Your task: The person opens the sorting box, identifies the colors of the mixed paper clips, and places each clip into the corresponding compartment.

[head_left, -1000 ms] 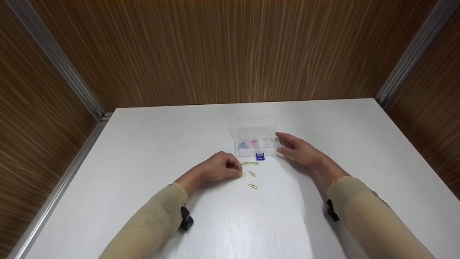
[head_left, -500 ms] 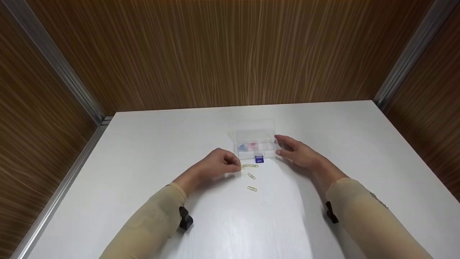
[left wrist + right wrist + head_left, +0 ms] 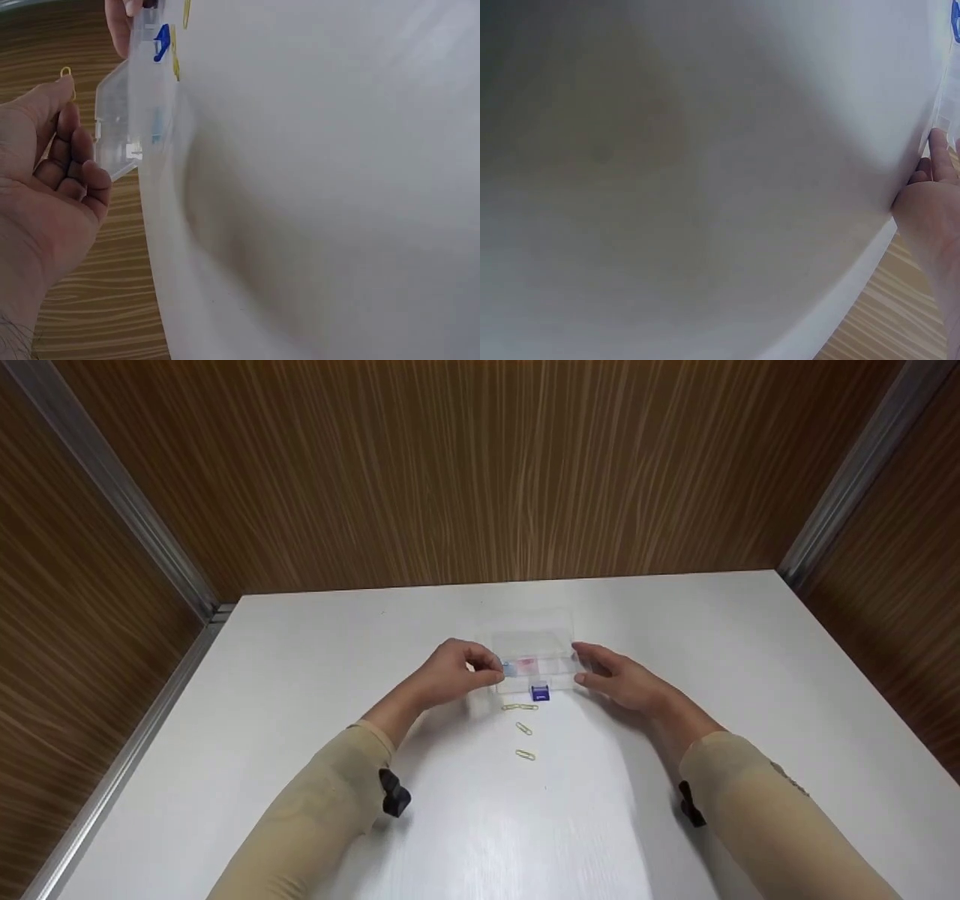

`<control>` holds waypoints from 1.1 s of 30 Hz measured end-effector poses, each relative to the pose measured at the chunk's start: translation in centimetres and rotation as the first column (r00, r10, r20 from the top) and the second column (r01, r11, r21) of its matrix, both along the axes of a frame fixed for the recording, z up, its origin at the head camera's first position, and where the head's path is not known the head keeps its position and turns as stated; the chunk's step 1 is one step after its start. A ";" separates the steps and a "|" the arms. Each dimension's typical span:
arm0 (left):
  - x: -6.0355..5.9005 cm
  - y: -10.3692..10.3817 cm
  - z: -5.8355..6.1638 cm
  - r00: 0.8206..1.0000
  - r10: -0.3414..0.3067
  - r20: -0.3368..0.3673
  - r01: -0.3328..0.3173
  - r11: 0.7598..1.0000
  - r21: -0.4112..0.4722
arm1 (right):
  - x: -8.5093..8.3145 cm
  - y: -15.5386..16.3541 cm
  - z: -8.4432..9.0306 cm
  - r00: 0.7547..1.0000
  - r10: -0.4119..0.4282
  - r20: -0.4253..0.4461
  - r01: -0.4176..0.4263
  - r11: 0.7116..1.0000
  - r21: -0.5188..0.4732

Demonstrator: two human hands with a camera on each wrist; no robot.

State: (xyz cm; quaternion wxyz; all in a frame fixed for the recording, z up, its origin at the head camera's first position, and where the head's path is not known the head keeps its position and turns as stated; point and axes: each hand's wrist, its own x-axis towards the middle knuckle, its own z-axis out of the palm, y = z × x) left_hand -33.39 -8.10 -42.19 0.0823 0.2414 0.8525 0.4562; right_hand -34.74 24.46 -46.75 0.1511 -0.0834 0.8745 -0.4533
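My left hand (image 3: 457, 673) pinches a yellow paper clip (image 3: 66, 73) between thumb and fingertip, at the left end of a clear plastic box (image 3: 514, 684). The box's clear lid (image 3: 529, 622) is folded back, away from me. Inside are small blue pieces (image 3: 511, 668) and pink pieces (image 3: 527, 665), too small to tell apart. A dark blue latch (image 3: 540, 693) hangs at the front. My right hand (image 3: 624, 679) holds the box's right end, thumb toward the front and fingers behind. Several yellow paper clips (image 3: 525, 754) lie on the table in front of the box.
The white table (image 3: 300, 682) spreads out around the box. Brown wood-grain panels (image 3: 480, 472) stand behind and at both sides, with metal strips (image 3: 847, 487) at the corners. A black wrist camera (image 3: 394, 793) sits under the left sleeve.
My left hand has lifted the yellow paper clip off the table and moved it forward to the box's left end. My right hand has stayed at the right end.
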 end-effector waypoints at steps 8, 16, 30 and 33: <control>-0.9 1.0 1.0 0.999 0.042 0.001 -0.042 0.999 0.003 | 0.1 0.1 0.0 1.000 -0.006 0.010 0.006 1.000 -0.010; -1.8 1.9 0.9 0.999 0.042 -0.001 -0.042 0.998 0.046 | 0.2 0.1 0.0 1.000 0.021 -0.012 -0.021 0.999 -0.033; -2.5 2.1 -1.1 0.995 0.096 0.006 -0.096 0.995 0.008 | 0.1 0.1 0.0 1.000 0.005 -0.013 -0.005 1.000 -0.020; -2.4 2.0 -1.6 0.994 0.107 0.005 -0.107 0.994 -0.015 | 0.0 0.2 -0.1 1.000 0.006 -0.012 -0.006 1.000 -0.019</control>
